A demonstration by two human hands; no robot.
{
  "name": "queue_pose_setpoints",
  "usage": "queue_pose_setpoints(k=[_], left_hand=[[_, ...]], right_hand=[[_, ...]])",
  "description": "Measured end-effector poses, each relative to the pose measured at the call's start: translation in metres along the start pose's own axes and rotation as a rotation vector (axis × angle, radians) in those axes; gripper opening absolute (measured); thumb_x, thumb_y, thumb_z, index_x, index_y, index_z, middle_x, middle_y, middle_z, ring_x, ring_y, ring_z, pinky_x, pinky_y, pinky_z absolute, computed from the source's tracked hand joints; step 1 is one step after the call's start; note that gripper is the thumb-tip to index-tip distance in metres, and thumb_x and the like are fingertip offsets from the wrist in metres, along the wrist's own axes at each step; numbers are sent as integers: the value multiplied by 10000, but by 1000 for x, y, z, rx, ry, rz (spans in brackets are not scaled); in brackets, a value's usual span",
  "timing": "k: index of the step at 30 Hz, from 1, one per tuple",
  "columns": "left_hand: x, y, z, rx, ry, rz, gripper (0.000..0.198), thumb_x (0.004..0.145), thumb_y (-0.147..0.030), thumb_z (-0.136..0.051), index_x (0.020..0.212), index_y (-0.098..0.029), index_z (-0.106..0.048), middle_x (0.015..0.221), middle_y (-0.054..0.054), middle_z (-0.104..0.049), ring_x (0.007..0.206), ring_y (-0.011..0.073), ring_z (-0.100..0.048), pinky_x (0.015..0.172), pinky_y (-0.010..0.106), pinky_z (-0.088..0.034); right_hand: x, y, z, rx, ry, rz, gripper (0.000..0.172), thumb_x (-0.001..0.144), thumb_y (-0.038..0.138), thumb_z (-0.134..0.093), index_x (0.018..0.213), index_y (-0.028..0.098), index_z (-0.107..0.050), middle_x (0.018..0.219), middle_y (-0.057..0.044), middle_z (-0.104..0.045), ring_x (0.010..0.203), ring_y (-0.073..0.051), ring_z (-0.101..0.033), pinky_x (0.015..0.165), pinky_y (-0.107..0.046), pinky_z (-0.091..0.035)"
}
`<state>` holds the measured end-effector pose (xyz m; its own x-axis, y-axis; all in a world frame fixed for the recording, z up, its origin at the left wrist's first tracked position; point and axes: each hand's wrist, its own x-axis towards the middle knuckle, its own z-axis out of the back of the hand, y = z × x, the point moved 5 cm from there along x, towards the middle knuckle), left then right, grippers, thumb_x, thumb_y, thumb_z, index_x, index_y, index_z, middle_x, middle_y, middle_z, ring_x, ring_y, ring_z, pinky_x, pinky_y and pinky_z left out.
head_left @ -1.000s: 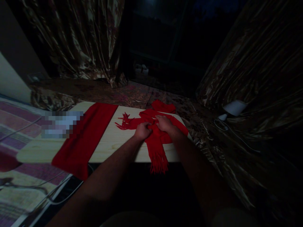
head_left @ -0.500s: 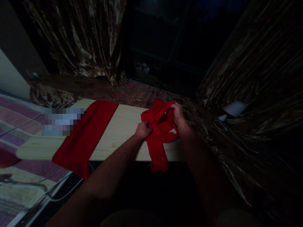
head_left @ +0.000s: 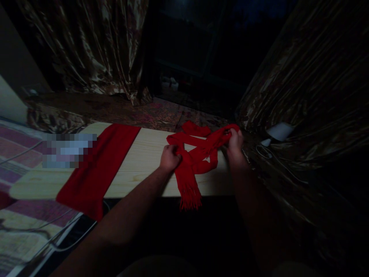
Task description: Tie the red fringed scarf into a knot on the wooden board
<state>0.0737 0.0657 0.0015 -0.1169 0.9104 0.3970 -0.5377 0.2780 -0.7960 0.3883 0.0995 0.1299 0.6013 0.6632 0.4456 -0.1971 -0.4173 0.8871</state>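
Observation:
A red fringed scarf [head_left: 186,179] lies in loose, crossing loops over the right part of a pale wooden board [head_left: 132,175]. Its fringe hangs past the board's near edge. My left hand [head_left: 170,157] is closed on the scarf at the left side of the loops. Farther right, my right hand [head_left: 235,141] grips another stretch of it, pulled out toward the board's far right end. A separate-looking red fold rests behind the loops at the far edge; whether it joins the rest is unclear.
A flat red cloth [head_left: 100,165] lies across the board's left part, its end drooping over the near edge. Left of it is a blurred-out item [head_left: 69,150]. White cables [head_left: 62,246] run at lower left. A small white lamp [head_left: 279,131] stands at right, near patterned curtains [head_left: 115,50].
My right hand has moved right, drawing a length of the scarf outward and spreading the loops. My left hand keeps its hold. The view has shifted slightly.

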Motion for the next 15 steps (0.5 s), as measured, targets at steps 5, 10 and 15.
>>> queue_pose_setpoints(k=[5, 10, 15], left_hand=[[-3, -5, 15, 31, -208, -81, 439, 692, -226, -737, 1125, -157, -714, 1250, 171, -610, 1229, 340, -543, 1103, 473, -430], [-17, -31, 23, -204, -39, -268, 300, 822, -380, -686, 1060, -201, -722, 1033, 93, -722, 1036, 267, -646, 998, 427, -495], [-20, -30, 25, -590, 66, -101, 480, 724, -362, -791, 1148, -168, -677, 1012, 80, -740, 922, 237, -702, 866, 359, -560]], right_hand=[[-6, 53, -34, -169, 160, 285, 333, 885, 535, -570, 854, 204, -601, 796, -13, -633, 781, -166, -610, 750, -308, -516], [-67, 88, -95, -47, 508, 136, 417, 890, 619, -575, 913, 204, -607, 728, 15, -611, 693, -146, -600, 672, -275, -511], [-162, 84, -146, -105, 934, 12, 353, 797, 526, -744, 860, 194, -643, 741, 12, -643, 748, -166, -619, 674, -280, -537]])
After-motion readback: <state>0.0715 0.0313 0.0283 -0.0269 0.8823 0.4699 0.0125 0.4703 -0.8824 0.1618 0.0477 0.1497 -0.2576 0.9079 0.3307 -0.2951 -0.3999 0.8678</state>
